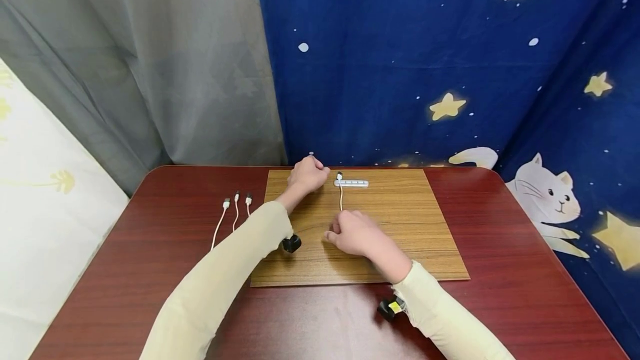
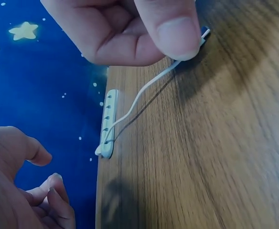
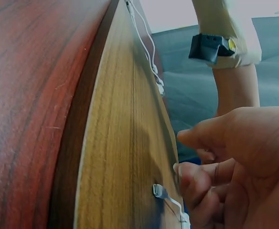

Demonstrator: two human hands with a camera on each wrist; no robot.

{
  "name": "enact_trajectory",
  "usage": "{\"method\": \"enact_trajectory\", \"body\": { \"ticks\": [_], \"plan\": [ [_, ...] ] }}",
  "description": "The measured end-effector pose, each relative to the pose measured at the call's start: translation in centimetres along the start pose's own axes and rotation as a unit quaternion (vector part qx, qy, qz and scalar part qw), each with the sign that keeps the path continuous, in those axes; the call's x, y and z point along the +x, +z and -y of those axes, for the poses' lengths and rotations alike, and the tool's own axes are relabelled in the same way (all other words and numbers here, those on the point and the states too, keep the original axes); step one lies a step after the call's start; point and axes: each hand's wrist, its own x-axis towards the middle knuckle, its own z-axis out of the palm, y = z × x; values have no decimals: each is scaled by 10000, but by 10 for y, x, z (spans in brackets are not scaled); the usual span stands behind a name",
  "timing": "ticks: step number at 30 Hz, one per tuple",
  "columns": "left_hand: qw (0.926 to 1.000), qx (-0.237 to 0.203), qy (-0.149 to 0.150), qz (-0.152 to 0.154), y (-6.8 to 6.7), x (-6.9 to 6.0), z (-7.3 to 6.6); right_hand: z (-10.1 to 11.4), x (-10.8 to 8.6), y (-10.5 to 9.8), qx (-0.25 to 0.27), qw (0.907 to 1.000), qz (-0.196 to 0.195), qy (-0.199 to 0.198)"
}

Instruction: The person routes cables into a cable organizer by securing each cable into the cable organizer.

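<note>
A white cable clip strip (image 1: 356,184) with several slots sits near the board's back edge. Through its left end runs a short white USB cable (image 1: 341,196). One plug (image 3: 158,191) of it lies on the board in the right wrist view. My right hand (image 1: 356,232) hovers above that end of the cable with loosely bent fingers, apart from it. In the left wrist view its thumb hides part of the cable. To the left of the strip, my left hand (image 1: 307,174) is raised near the back edge, fingers loosely curled and holding nothing.
A wood-grain board (image 1: 400,238) lies on the dark red table (image 1: 500,293). Several white cables (image 1: 218,226) lie left of the board, partly behind my left sleeve. A blue star-patterned curtain (image 1: 375,71) and a grey curtain (image 1: 200,71) hang behind the table.
</note>
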Motion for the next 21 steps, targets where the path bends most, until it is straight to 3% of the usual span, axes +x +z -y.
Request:
{"method": "enact_trajectory", "body": {
  "ticks": [10,16,21],
  "plan": [
    [9998,-128,82,-100,-24,-16,16,8,0,8,447,9938,-146,-1012],
    [9994,-175,258,-127,-40,-27,32,13,1,12,601,9895,-125,-1307],
    [9996,-128,230,-100,-50,-34,47,18,1,20,622,9864,-90,-1520]
  ]
}}
